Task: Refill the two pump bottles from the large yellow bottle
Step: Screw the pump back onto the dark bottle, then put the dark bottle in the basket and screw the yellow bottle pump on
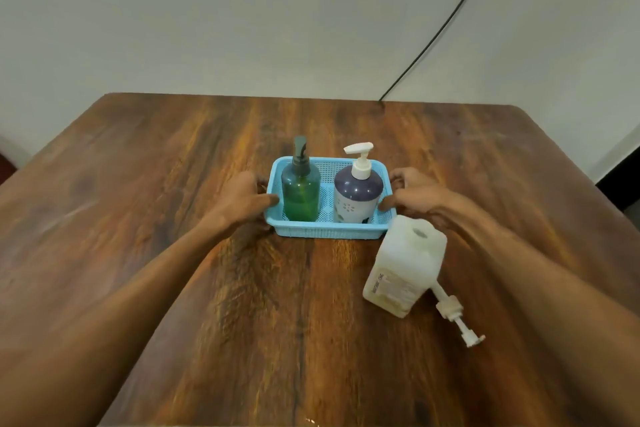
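Green bottle (300, 194), white bottle (356, 198) in basket (329, 230) gripped by left hand (242, 201), right hand (415, 194)

A: What colour is the wooden tabletop (207, 288)?
B: Dark brown grain, with orange-gold streaks running lengthwise.
A: And the rectangular plastic basket (329, 230)?
B: Light blue, its walls and floor patterned with a fine grid of small holes.
A: The bottles in it?
B: The tall translucent pump bottle (300, 194) is green with a dark grey pump. The rounded pump bottle (356, 198) is dark purple above and white below, with small purplish flowers and a white pump.
A: The large square plastic bottle (405, 263)?
B: Pale creamy yellow, with a label of dark print. The loose pump (450, 308) beside it is white.
A: Behind?
B: A pale grey-green wall (242, 10), crossed by a black cable (446, 21).
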`<state>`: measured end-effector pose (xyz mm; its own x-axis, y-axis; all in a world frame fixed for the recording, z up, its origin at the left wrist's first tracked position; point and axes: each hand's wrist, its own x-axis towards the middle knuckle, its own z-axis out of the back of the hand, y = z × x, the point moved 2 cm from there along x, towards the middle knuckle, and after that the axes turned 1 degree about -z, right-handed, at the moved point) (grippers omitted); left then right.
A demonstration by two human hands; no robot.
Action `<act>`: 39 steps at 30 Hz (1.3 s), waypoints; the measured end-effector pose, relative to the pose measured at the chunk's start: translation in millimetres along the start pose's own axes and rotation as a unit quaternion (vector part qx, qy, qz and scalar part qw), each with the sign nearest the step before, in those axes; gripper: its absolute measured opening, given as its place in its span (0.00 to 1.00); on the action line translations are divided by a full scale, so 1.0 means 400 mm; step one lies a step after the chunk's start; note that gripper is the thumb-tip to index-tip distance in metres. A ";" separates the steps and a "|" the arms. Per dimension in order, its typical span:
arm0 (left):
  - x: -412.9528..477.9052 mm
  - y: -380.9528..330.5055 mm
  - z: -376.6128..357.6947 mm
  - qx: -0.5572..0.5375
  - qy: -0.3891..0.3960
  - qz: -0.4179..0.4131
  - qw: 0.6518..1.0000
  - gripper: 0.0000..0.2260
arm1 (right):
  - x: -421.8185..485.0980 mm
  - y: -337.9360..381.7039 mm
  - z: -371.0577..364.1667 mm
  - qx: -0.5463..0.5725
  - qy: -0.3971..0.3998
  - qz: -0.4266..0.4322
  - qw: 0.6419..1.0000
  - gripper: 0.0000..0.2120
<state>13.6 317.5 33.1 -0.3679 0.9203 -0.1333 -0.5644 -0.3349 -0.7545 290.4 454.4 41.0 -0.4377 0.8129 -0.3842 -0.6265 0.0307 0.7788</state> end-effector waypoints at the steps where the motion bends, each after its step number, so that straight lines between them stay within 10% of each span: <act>1: 0.005 -0.008 0.002 0.034 -0.016 -0.008 0.999 0.05 | 0.005 0.004 -0.002 0.012 -0.009 -0.001 1.000 0.19; 30: 0.428 -0.073 0.066 0.030 -0.052 0.015 0.998 0.08 | 0.425 0.173 0.082 -0.033 -0.091 0.004 0.995 0.08; 39: 0.231 -0.083 0.044 -0.033 -0.139 -0.027 0.989 0.20 | 0.284 0.145 0.098 -0.013 -0.133 0.046 0.990 0.22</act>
<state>-14.7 410.1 57.2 -0.5317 0.8428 0.0835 -0.5436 -0.2641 -0.7967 229.6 571.2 62.0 -0.3107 0.9359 -0.1660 -0.6099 -0.0623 0.7900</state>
